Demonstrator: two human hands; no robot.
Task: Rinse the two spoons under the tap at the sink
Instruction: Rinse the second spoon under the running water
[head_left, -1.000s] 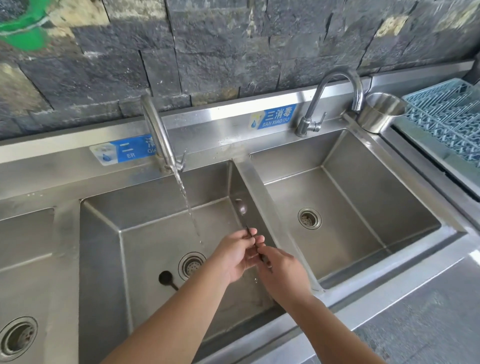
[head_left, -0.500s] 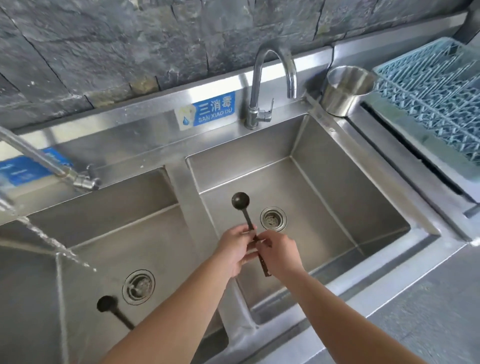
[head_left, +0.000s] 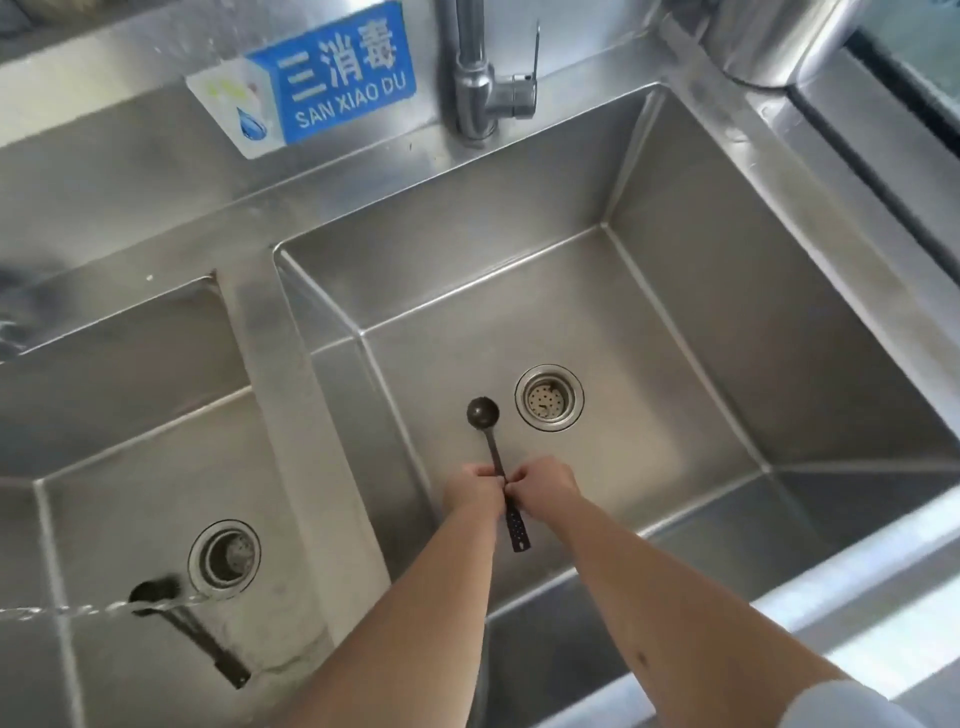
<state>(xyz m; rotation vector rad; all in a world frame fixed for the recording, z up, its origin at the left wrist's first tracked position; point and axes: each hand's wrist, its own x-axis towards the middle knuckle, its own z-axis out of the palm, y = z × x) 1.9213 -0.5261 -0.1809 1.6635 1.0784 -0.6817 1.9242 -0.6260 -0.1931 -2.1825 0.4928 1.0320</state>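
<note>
both hands, left (head_left: 474, 491) and right (head_left: 546, 486), pinch one spoon (head_left: 496, 457), bowl toward 12 o'clock; second spoon (head_left: 182, 621) lies at 8 o'clock.

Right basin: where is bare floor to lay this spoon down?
Right basin floor is bare behind and right of its drain. The held spoon and both hands crowd the front left. The left basin holds the other spoon and running water.

head view | worn high, looks steeply down, close over right basin (head_left: 649, 291) | left basin (head_left: 130, 415) lower left | tap (head_left: 475, 73) top centre
</note>
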